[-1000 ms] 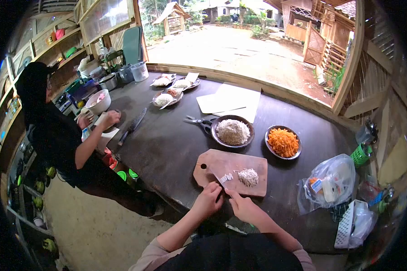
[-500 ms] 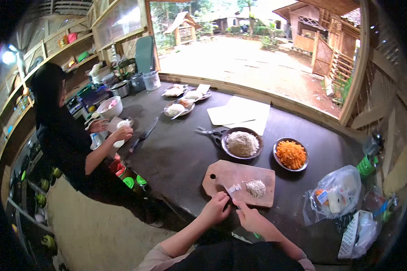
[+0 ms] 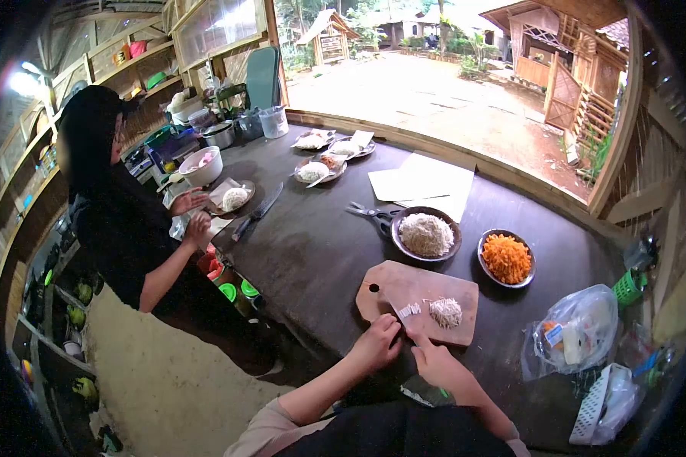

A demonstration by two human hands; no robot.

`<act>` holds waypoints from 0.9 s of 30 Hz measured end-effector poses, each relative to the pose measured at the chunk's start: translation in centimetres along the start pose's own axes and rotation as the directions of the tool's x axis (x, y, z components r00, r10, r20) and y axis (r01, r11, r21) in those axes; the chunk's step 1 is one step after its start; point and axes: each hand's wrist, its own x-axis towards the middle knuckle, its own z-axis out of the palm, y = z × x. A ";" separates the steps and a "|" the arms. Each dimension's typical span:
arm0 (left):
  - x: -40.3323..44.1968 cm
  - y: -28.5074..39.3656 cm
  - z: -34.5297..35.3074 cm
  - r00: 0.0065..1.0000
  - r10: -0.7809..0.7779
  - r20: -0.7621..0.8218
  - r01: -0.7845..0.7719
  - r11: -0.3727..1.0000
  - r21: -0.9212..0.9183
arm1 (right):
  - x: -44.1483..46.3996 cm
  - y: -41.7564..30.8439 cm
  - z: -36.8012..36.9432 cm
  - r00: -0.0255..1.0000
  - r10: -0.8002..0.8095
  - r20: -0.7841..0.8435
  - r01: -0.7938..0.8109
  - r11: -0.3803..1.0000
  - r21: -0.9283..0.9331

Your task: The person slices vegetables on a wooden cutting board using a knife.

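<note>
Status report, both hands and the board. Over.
Right hand gripping knife, blade over cutting board. Left hand curled at board's near edge; its grip hidden. Pale shreds piled right of blade. Bowl close beyond board.

Room between cutting board (image 3: 389,284) and plastic bag (image 3: 587,316) ends at the orange-filled dish (image 3: 516,286).

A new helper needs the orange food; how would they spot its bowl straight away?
On the dark table, find the wooden cutting board. Just beyond its right end sits a round, dark-rimmed bowl heaped with orange shreds. The bowl to its left holds a pale heap instead.
</note>
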 end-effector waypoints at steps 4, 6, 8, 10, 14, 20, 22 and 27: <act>-0.2 -0.1 0.6 0.999 -0.025 -0.032 0.025 1.000 0.014 | 0.2 0.2 0.2 0.999 0.045 0.023 -0.046 0.998 0.051; -0.2 -0.5 0.7 1.000 0.006 -0.021 -0.006 1.000 0.014 | 0.3 -0.3 -0.3 0.996 0.088 0.019 -0.089 0.994 0.058; 0.0 -0.9 0.4 0.999 0.034 -0.017 -0.034 0.999 0.021 | -0.7 -0.4 -0.3 0.997 0.054 0.049 -0.058 0.995 0.085; -0.1 -0.4 0.3 0.999 0.025 -0.022 -0.025 1.000 -0.002 | -0.6 0.3 0.1 0.999 0.040 0.030 -0.042 0.995 0.093; 0.2 0.1 -0.1 1.000 0.023 -0.004 -0.023 1.000 0.013 | 0.8 1.7 1.4 0.999 0.043 0.003 -0.043 0.997 0.065; 0.2 -0.1 -0.1 0.999 -0.015 0.050 0.014 1.000 0.011 | 0.7 2.2 1.2 1.000 -0.020 0.023 0.018 0.997 0.074; 0.2 -0.1 -0.1 0.996 -0.045 0.077 0.047 0.999 -0.017 | 0.7 2.0 1.5 0.999 -0.002 0.032 0.000 0.997 0.081; 0.2 -0.4 -0.1 0.998 -0.041 0.054 0.041 0.999 -0.010 | 0.0 1.2 1.1 0.996 0.063 0.064 -0.066 0.997 0.043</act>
